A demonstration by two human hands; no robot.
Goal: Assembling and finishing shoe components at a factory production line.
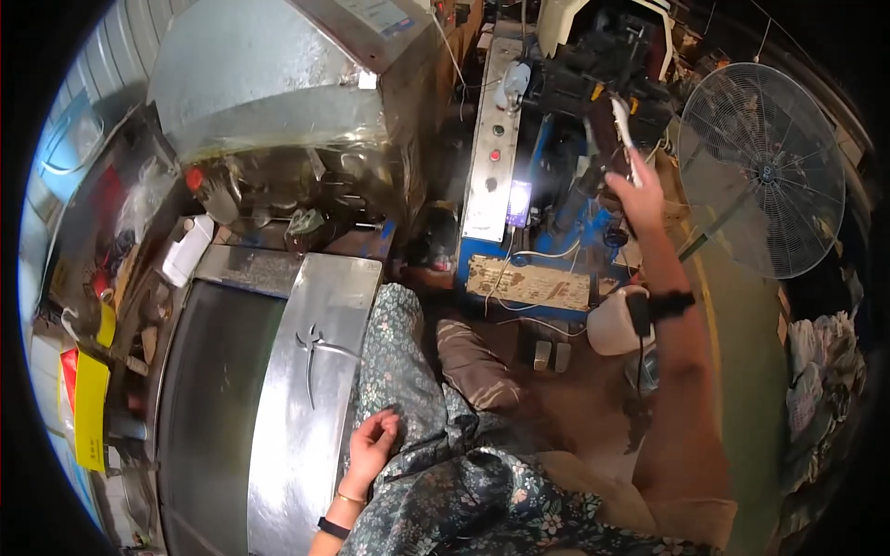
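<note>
My left hand (373, 443) rests by my lap against the floral apron (408, 361), its fingers curled together with nothing showing in them. Beside it, a pair of metal pincers (311, 347) with curved handles lies on the shiny metal plate (287, 435). Stretched far forward, my right hand (638, 193) is closed around a long white-edged dark piece (622, 120); its exact kind is unclear. The piece points up to the dark head of a machine (593, 69). Blur and shadow hide where it meets the machine.
A control panel (487, 176) with buttons stands left of the machine. To the right is a large caged fan (767, 171), with a white bucket-like container (614, 322) below the arm. Left are a dark belt (221, 398), a metal hood (269, 83) and a yellow box (91, 408).
</note>
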